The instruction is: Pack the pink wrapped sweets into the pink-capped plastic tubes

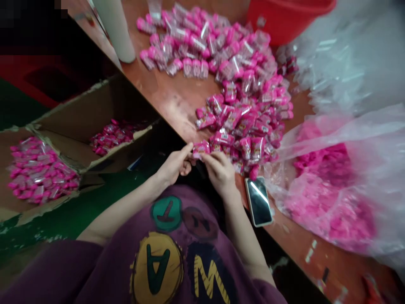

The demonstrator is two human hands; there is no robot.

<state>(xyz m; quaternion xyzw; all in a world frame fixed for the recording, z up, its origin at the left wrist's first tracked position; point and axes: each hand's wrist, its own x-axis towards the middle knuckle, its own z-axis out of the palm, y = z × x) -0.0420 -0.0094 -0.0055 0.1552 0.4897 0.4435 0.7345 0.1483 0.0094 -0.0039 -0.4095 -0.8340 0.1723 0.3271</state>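
Note:
At the near edge of the table, both my hands are closed on one small pink packet with a shiny clear wrapper. My left hand pinches its left end, the thumb stretched along the top. The fingers of my right hand grip its lower right side. Just beyond lies a heap of similar wrapped pink packets. Farther back, the heap turns into small clear containers with pink caps, several lying on their sides. What is inside the packet I hold is too blurred to make out.
A phone lies at the table edge beside my right forearm. Clear bags of pink pieces stand at the right. Behind them is a red bucket. Cardboard boxes at the left hold more pink packets. A pale post rises at the back.

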